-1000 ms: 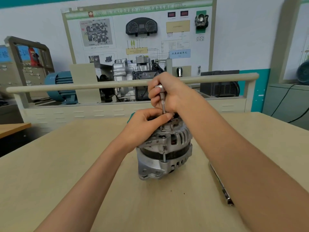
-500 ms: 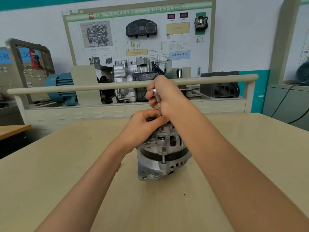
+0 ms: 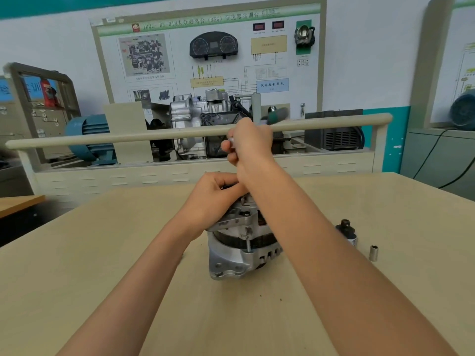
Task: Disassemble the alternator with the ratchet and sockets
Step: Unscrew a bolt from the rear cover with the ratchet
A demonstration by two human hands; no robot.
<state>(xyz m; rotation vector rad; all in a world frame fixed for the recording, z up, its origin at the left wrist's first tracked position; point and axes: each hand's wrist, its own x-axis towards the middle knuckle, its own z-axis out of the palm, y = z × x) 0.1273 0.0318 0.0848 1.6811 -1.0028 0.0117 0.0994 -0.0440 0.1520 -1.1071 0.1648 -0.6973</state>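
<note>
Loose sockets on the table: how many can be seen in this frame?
1 for certain: a small silver socket stands upright on the table, right of the alternator. The dark-topped piece beside it may be another; the right forearm may hide more.

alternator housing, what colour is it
Silver-grey bare metal, with a dark band around the middle of the alternator. Only the head view shows it.

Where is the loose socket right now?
Head view: the socket stands upright on the table, right of the alternator, beyond the right forearm.
</note>
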